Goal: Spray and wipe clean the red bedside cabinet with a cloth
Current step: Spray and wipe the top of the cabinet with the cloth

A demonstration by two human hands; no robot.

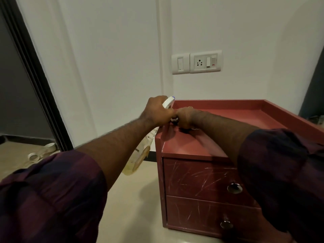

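Evidently light, the plastic spray bottle (138, 158) hangs beside the red bedside cabinet's (201, 176) left wall, gripped sensibly at its neck by the left hand (157, 111), while the right hand (185, 116) bunches what seems a soft dark cloth (175, 120) on the cabinet's top.

The spray bottle (142, 156) hangs below the grip of the left hand (157, 111), left of the cabinet (192, 181). Just right of the grip, the right hand (186, 118) holds a cloth (175, 120) on the cabinet's top.
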